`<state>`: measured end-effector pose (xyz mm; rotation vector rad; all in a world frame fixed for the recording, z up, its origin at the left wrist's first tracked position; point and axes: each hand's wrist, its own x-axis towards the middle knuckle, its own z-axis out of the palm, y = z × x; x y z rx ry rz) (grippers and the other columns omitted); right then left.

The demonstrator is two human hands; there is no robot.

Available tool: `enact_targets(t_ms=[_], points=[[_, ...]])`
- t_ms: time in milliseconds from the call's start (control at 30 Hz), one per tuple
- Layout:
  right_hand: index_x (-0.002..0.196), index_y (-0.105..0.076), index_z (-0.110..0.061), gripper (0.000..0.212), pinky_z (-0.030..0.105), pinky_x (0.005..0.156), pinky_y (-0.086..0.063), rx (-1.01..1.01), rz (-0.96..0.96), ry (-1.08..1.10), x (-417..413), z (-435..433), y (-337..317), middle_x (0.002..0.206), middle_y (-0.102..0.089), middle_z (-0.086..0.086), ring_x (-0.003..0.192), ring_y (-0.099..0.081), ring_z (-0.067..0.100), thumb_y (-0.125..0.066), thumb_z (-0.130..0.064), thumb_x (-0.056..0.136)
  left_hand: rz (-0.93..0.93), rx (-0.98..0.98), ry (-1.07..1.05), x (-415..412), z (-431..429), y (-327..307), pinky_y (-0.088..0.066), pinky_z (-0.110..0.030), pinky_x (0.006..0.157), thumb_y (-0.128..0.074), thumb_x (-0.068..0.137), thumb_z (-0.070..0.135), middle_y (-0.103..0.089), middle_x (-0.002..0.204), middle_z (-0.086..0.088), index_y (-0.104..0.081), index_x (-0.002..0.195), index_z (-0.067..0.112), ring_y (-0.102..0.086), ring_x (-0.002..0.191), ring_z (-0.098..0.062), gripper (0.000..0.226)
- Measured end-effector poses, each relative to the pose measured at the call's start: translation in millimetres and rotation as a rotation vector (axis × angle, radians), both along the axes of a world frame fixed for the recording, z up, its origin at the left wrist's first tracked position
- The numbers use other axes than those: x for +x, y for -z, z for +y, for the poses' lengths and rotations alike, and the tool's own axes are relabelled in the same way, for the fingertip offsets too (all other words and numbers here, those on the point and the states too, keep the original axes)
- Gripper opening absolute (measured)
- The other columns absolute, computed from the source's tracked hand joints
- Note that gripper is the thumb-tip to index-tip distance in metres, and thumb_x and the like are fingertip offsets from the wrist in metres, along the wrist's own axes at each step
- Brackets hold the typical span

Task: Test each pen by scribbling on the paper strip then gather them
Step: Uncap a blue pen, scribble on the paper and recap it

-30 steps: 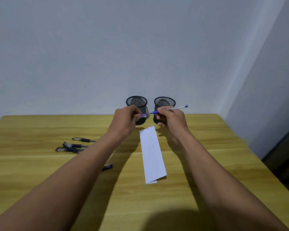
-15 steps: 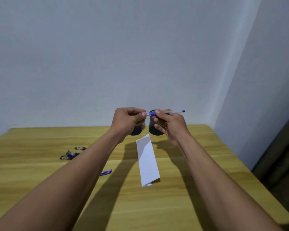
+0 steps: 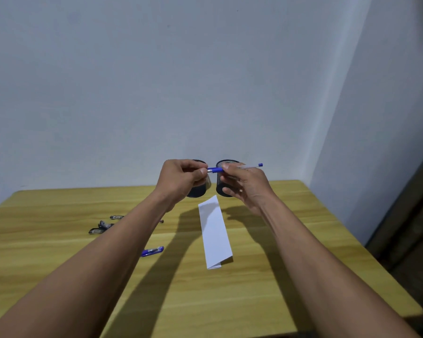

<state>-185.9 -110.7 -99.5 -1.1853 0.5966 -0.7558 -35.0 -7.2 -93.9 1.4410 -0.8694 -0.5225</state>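
I hold a blue pen (image 3: pixel 244 167) level in the air above the far end of the table. My right hand (image 3: pixel 244 185) grips its clear barrel, and my left hand (image 3: pixel 181 180) pinches the tip end, where its cap cannot be made out. A folded white paper strip (image 3: pixel 215 231) lies on the wooden table (image 3: pixel 291 252) just below my hands. Several dark pens (image 3: pixel 103 225) lie at the left, partly hidden by my left forearm. Another blue pen (image 3: pixel 153 251) shows beside that forearm.
Two black mesh pen cups (image 3: pixel 226 178) stand side by side at the table's far edge against the wall, mostly hidden behind my hands. A wall corner and a dark floor strip are on the right past the table's edge.
Both hands have lifted the pen higher above the table, and the view has tilted up. My left fingers have slid along the pen's tip end. The paper and loose pens lie unmoved.
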Motion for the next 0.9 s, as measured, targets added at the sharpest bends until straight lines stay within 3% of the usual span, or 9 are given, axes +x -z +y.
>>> enact_targets(t_ms=[67, 200, 300, 433, 567, 633, 700, 833, 900], points=[[0.089, -0.075, -0.014, 0.003, 0.030, 0.068, -0.057, -0.028, -0.019, 0.073, -8.3, -6.8, -2.0, 0.081, -0.072, 0.002, 0.080, -0.068, 0.014, -0.077, -0.014, 0.087, 0.005, -0.011, -0.024, 0.4, 1.8, -0.9, -0.059, -0.023, 0.075, -0.069, 0.090, 0.001, -0.075, 0.083, -0.010, -0.076, 0.092, 0.006, -0.072, 0.071, -0.015, 0.008], [0.077, -0.079, -0.017, 0.008, 0.023, 0.067, -0.054, -0.452, 0.209, 0.131, -27.6, -19.4, -7.0, 0.080, -0.076, -0.002, 0.075, -0.067, 0.006, -0.082, -0.011, 0.081, -0.012, -0.012, -0.044, 0.9, 3.3, -1.5, -0.059, -0.022, 0.074, -0.069, 0.090, 0.001, -0.075, 0.087, -0.010, -0.077, 0.094, 0.005, -0.072, 0.077, -0.018, 0.010], [0.086, -0.081, -0.019, 0.007, 0.019, 0.071, -0.049, -0.681, 0.382, 0.097, -33.0, -22.2, -10.3, 0.085, -0.077, 0.001, 0.078, -0.066, 0.008, -0.083, -0.017, 0.080, -0.018, -0.015, -0.048, -5.8, 0.2, -1.3, -0.061, -0.027, 0.080, -0.069, 0.090, 0.002, -0.076, 0.091, -0.012, -0.077, 0.096, 0.004, -0.073, 0.082, -0.022, 0.010], [0.089, -0.081, -0.027, 0.006, 0.017, 0.077, -0.045, -0.856, 0.517, 0.127, -45.3, -23.8, -10.3, 0.089, -0.076, -0.011, 0.093, -0.064, 0.005, -0.078, -0.024, 0.085, -0.041, -0.005, -0.036, -18.0, -9.9, 1.9, -0.061, -0.038, 0.085, -0.071, 0.090, 0.009, -0.076, 0.094, -0.010, -0.076, 0.102, 0.008, -0.075, 0.085, -0.024, 0.013], [0.094, -0.081, -0.025, 0.008, 0.006, 0.069, -0.040, -0.854, 0.554, 0.265, -74.0, -30.8, 4.6, 0.085, -0.072, -0.016, 0.087, -0.061, -0.003, -0.077, -0.026, 0.088, -0.258, 0.038, -0.098, -51.8, -23.9, 6.1, -0.054, -0.033, 0.085, -0.068, 0.091, 0.031, -0.072, 0.102, 0.002, -0.069, 0.120, 0.014, -0.067, 0.087, -0.017, 0.034], [0.096, -0.082, -0.022, 0.010, 0.005, 0.067, -0.039, -0.826, 0.587, 0.331, -91.4, -36.9, 17.5, 0.087, -0.073, -0.014, 0.085, -0.062, -0.002, -0.076, -0.026, 0.089, -0.391, 0.061, -0.123, -76.3, -29.7, 11.9, -0.049, -0.031, 0.083, -0.062, 0.095, 0.029, -0.070, 0.093, -0.002, -0.070, 0.107, 0.016, -0.066, 0.090, -0.022, 0.020], [0.098, -0.081, -0.020, 0.012, 0.010, 0.068, -0.042, -0.795, 0.644, 0.391, -108.8, -42.1, 32.7, 0.090, -0.075, -0.009, 0.086, -0.064, 0.005, -0.074, -0.025, 0.090, -0.504, 0.100, -0.118, -96.5, -42.9, 27.8, -0.051, -0.037, 0.084, -0.055, 0.096, 0.031, -0.073, 0.097, -0.013, -0.067, 0.099, 0.010, -0.066, 0.095, -0.031, 0.025], [0.100, -0.081, -0.019, 0.015, 0.032, 0.082, -0.053, -0.702, 0.813, 0.506, -141.5, -54.3, 69.6, 0.095, -0.078, -0.002, 0.094, -0.068, 0.018, -0.072, -0.028, 0.092, -0.673, 0.277, 0.029, -135.5, -65.2, 66.8, -0.044, -0.040, 0.100, -0.048, 0.101, 0.034, -0.062, 0.135, -0.014, -0.055, 0.137, 0.006, -0.054, 0.127, -0.033, 0.046], [0.098, -0.081, -0.022, 0.016, 0.040, 0.088, -0.054, -0.677, 0.902, 0.558, -154.0, -58.5, 86.1, 0.098, -0.079, -0.002, 0.100, -0.068, 0.023, -0.069, -0.030, 0.092, -0.766, 0.327, 0.100, -150.8, -74.2, 86.1, -0.044, -0.041, 0.101, -0.045, 0.102, 0.036, -0.059, 0.136, -0.015, -0.053, 0.137, 0.005, -0.052, 0.127, -0.033, 0.047]])
